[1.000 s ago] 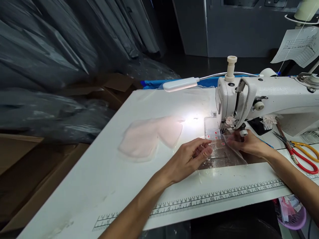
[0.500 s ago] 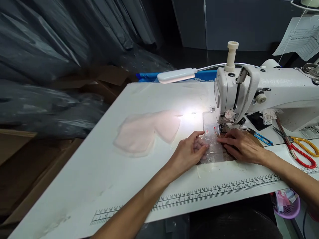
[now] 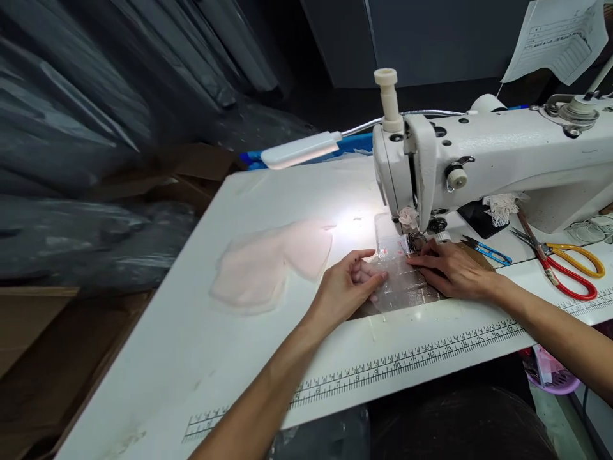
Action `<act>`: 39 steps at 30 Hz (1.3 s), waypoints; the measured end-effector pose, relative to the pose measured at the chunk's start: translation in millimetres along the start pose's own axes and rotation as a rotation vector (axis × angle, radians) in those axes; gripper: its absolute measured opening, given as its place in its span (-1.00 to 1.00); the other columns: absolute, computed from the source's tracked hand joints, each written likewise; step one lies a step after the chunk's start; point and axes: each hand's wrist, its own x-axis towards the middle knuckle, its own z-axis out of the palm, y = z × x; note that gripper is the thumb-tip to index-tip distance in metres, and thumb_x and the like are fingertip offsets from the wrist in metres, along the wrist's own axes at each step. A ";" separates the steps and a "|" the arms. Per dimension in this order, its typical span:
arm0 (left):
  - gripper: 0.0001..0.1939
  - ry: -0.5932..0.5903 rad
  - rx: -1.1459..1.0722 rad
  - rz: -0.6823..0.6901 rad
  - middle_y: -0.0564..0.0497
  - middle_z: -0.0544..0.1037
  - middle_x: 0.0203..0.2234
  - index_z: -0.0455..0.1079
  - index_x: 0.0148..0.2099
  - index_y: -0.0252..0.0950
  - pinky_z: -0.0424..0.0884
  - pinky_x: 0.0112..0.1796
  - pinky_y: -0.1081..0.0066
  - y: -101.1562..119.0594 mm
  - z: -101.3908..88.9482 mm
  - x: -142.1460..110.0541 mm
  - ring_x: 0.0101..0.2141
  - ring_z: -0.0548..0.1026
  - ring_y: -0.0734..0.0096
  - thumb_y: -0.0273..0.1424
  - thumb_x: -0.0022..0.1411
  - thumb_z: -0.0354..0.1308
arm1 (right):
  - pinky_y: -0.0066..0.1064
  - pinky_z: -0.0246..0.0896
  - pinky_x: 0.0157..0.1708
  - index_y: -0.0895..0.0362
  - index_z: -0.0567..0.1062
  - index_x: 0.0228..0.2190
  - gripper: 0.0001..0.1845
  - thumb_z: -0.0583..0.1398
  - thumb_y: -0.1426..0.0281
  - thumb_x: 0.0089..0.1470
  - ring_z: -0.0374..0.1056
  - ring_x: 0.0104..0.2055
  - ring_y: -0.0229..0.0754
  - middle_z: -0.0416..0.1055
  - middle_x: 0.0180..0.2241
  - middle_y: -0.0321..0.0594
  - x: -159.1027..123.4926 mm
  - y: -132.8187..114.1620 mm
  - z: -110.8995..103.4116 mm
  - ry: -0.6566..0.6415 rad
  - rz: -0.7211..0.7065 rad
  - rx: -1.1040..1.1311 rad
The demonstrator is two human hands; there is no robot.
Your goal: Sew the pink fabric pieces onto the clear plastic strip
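Note:
My left hand [image 3: 345, 281] is beside the needle area of a white sewing machine [image 3: 431, 160], its thumb over a thin, see-through fabric [image 3: 397, 281] and its curled fingers showing pale through it. Right of the presser foot [image 3: 412, 243], my right hand [image 3: 453, 268] has its fingers bunched together, tips at the fabric's edge close to the foot. Just what lies under those fingertips is hidden. On the white table [image 3: 239, 358], left of both hands, lies a sheer pale pink fabric piece [image 3: 268, 262].
Blue thread snips [image 3: 493, 252] and red- and yellow-handled scissors [image 3: 560, 262] lie to the right. A lamp [image 3: 301, 150] lights the table. A printed ruler [image 3: 397, 364] runs along the front edge. Cardboard boxes [image 3: 38, 332] stand left; a purple basket [image 3: 555, 380] sits below right.
My view has shifted to the right, so the machine and hands appear farther left. Both hands keep nearly the same place by the presser foot, with little visible change in the fabric.

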 end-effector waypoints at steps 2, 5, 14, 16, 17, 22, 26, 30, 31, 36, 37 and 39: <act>-0.36 0.003 -0.001 -0.006 0.14 0.53 -0.53 0.35 -0.02 -0.32 0.39 -0.55 0.45 0.0 0.8 0.3 -0.65 0.47 0.48 -0.14 -0.13 0.41 | -0.19 0.33 -0.07 0.04 0.51 0.03 -0.66 0.08 0.39 0.28 0.31 -0.09 -0.09 0.41 -0.11 -0.09 -1.7 0.7 0.8 0.007 -0.013 0.059; -0.34 0.010 -0.001 -0.007 0.17 0.50 -0.55 0.34 -0.03 -0.33 0.37 -0.55 0.46 0.6 2.5 0.3 -0.67 0.44 0.51 -0.13 -0.15 0.42 | -0.16 0.31 -0.06 0.04 0.55 -0.02 -0.66 0.09 0.44 0.24 0.30 -0.09 -0.08 0.41 -0.13 -0.09 -3.4 1.5 2.1 0.008 -0.035 0.090; -0.34 0.006 0.015 -0.009 0.14 0.52 -0.54 0.37 -0.03 -0.31 0.42 -0.56 0.44 3.3 2.2 -1.6 -0.64 0.44 0.48 -0.16 -0.16 0.45 | -0.13 0.31 -0.03 0.08 0.56 -0.07 -0.68 0.08 0.45 0.24 0.30 -0.07 -0.07 0.39 -0.13 -0.07 -4.0 2.6 3.2 0.011 -0.046 0.075; -0.33 -0.005 0.030 0.001 0.14 0.52 -0.53 0.37 0.00 -0.31 0.42 -0.58 0.45 1.9 0.2 -1.5 -0.65 0.44 0.49 -0.17 -0.15 0.45 | -0.12 0.32 -0.03 0.08 0.55 -0.06 -0.67 0.08 0.46 0.24 0.29 -0.06 -0.06 0.38 -0.13 -0.07 -3.8 1.7 2.2 0.002 -0.046 0.054; -0.33 -0.011 0.035 0.007 0.13 0.53 -0.52 0.36 0.01 -0.30 0.42 -0.58 0.45 1.1 -0.7 -1.3 -0.65 0.44 0.49 -0.18 -0.14 0.45 | -0.12 0.32 -0.02 0.08 0.55 -0.05 -0.67 0.08 0.47 0.24 0.28 -0.06 -0.06 0.38 -0.13 -0.06 -3.7 1.1 1.7 -0.002 -0.042 0.046; -0.29 -0.019 0.028 -0.008 0.16 0.51 -0.55 0.36 0.03 -0.31 0.41 -0.59 0.46 -0.8 -2.8 0.3 -0.66 0.43 0.49 -0.17 -0.17 0.46 | -0.12 0.32 -0.02 0.08 0.53 -0.03 -0.66 0.09 0.48 0.22 0.29 -0.06 -0.06 0.38 -0.12 -0.07 -4.0 -1.0 0.6 -0.011 -0.015 0.050; -0.29 0.003 0.022 -0.044 0.17 0.49 -0.59 0.36 0.01 -0.34 0.40 -0.60 0.48 3.2 -2.7 1.0 -0.69 0.42 0.51 -0.13 -0.15 0.44 | -0.13 0.33 -0.01 0.12 0.55 -0.03 -0.66 0.09 0.49 0.22 0.30 -0.07 -0.08 0.39 -0.12 -0.06 -4.4 -0.5 1.1 0.014 0.000 0.101; -0.28 0.006 -0.011 -0.076 0.17 0.48 -0.61 0.35 0.01 -0.37 0.39 -0.63 0.49 7.0 -2.6 2.0 -0.70 0.41 0.51 -0.13 -0.17 0.44 | -0.13 0.32 0.01 0.13 0.55 -0.04 -0.66 0.08 0.48 0.22 0.32 -0.05 -0.08 0.40 -0.11 -0.06 -4.2 -0.3 0.7 0.011 0.009 0.126; -0.28 0.007 -0.014 -0.081 0.17 0.48 -0.61 0.35 0.00 -0.37 0.39 -0.64 0.49 7.3 -2.5 2.3 -0.70 0.41 0.52 -0.14 -0.18 0.44 | -0.14 0.32 0.02 0.13 0.55 -0.04 -0.66 0.08 0.48 0.22 0.32 -0.05 -0.08 0.41 -0.11 -0.06 -4.2 -0.4 0.1 0.010 0.012 0.133; -0.28 0.006 0.000 -0.069 0.17 0.49 -0.61 0.35 0.01 -0.36 0.41 -0.63 0.50 4.3 -2.7 3.4 -0.69 0.42 0.52 -0.14 -0.17 0.44 | -0.21 0.33 -0.01 0.13 0.55 -0.03 -0.64 0.05 0.46 0.25 0.34 -0.07 -0.14 0.43 -0.11 -0.08 -5.1 -0.6 -4.8 0.033 0.008 0.189; -0.28 0.004 0.004 -0.067 0.17 0.49 -0.60 0.36 0.01 -0.36 0.41 -0.62 0.50 3.5 -2.9 3.4 -0.68 0.42 0.52 -0.13 -0.16 0.44 | -0.22 0.33 -0.02 0.13 0.55 -0.03 -0.64 0.05 0.47 0.25 0.34 -0.08 -0.14 0.44 -0.12 -0.09 -5.3 -0.5 -5.8 0.035 -0.014 0.197; -0.28 0.003 0.012 -0.066 0.17 0.49 -0.59 0.36 0.01 -0.35 0.41 -0.62 0.50 2.2 -3.4 3.4 -0.69 0.42 0.53 -0.12 -0.17 0.44 | -0.21 0.31 -0.03 0.11 0.57 -0.05 -0.65 0.07 0.48 0.23 0.33 -0.08 -0.14 0.44 -0.13 -0.10 -5.8 -0.5 -7.2 0.024 -0.073 0.190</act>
